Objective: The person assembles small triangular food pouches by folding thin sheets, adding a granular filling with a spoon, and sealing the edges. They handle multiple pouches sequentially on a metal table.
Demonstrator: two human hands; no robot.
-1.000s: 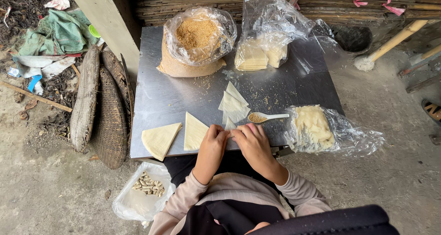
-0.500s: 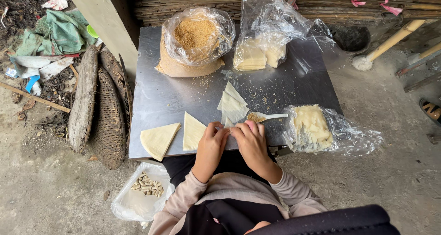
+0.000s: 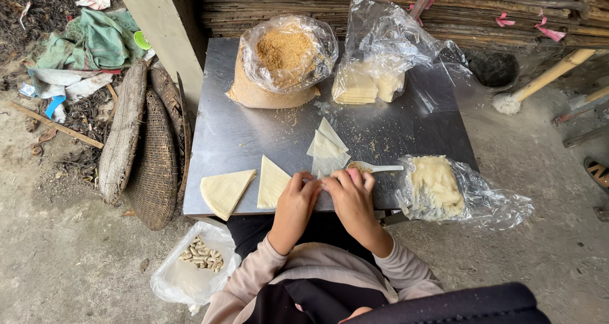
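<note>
Soft, even daylight fills the scene, leaving only faint shadows. The metal table (image 3: 241, 134) gives a dull sheen, and the clear plastic bags (image 3: 387, 38) at the far side catch pale glare. Focus is sharp throughout; wide-angle bending shows at the edges.

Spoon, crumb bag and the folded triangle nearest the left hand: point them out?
Spoon (image 3: 383, 168): head view, on its white handle.
Crumb bag (image 3: 285, 51): head view, on the brown crumbs.
Folded triangle (image 3: 271, 183): head view, on its flat middle.
</note>
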